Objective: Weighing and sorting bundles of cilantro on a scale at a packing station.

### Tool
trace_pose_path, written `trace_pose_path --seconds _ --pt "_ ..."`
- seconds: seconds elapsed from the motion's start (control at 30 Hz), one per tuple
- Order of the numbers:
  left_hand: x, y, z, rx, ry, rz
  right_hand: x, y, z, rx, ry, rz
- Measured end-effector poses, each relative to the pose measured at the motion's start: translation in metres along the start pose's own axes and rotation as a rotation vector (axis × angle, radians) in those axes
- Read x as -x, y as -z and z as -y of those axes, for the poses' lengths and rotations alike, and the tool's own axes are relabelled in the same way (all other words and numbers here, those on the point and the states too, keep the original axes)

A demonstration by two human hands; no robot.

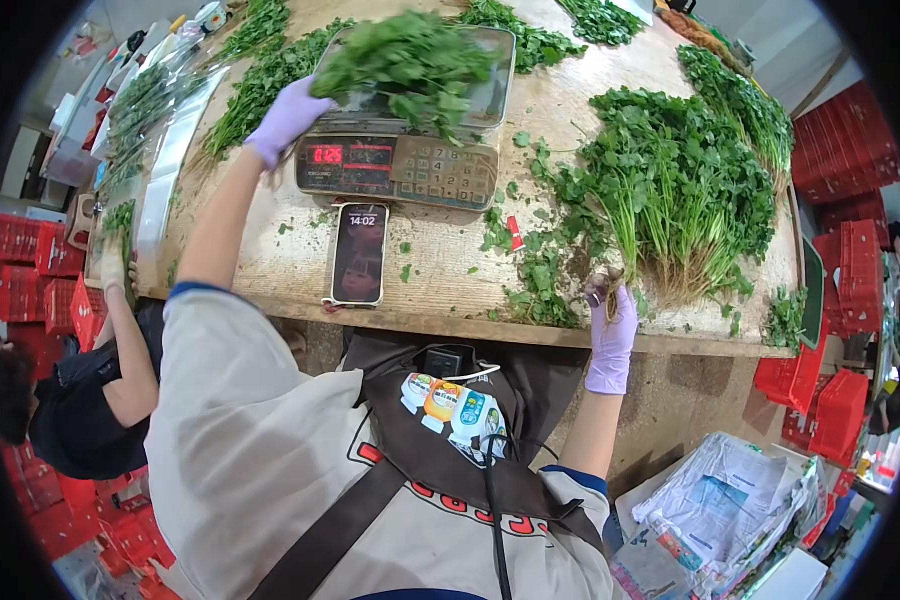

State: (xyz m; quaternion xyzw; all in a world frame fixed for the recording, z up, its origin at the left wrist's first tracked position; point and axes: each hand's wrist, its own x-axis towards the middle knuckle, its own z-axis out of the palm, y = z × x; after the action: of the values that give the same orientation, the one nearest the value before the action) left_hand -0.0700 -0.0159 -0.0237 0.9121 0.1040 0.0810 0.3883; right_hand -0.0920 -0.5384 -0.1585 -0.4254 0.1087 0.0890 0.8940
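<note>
My left hand (292, 112), in a thin purple glove, is closed on one end of a bunch of cilantro (405, 65). Motion blurs the leaves, which cover most of the metal pan (497, 85) of a digital scale (315, 178) with lit red digits; I cannot tell whether the bunch rests on the pan. On the right, my gloved right hand (613, 335) pinches the root end of some cilantro stems (620, 245) at the table's front edge. Beside those stems lies a large cilantro pile (685, 180), roots toward me.
A phone (358, 255) lies before the scale on the wooden table (440, 270). Loose leaves and a red scrap (514, 233) are scattered about. More bunches (275, 90) line the far side. A co-worker (95, 390) handles greens at left. Red crates (850, 270) stand at right.
</note>
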Motion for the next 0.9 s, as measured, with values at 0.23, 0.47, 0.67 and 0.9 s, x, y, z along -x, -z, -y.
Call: trace_pose_path --seconds 0.23,0.47,0.67,0.9 --pt "0.150 0.084 0.113 0.632 0.559 0.030 -0.009 0.008 -0.013 0.062 -0.078 0.092" --pt "0.205 0.082 0.214 -0.530 0.974 -0.511 -0.007 0.001 -0.020 0.096 -0.184 0.132" --pt "0.139 0.048 0.160 -0.205 0.191 -0.727 -0.005 0.006 -0.023 0.129 -0.174 0.071" --pt "0.117 -0.029 0.089 -0.474 0.570 -0.175 -0.009 0.018 -0.029 0.144 -0.173 0.068"
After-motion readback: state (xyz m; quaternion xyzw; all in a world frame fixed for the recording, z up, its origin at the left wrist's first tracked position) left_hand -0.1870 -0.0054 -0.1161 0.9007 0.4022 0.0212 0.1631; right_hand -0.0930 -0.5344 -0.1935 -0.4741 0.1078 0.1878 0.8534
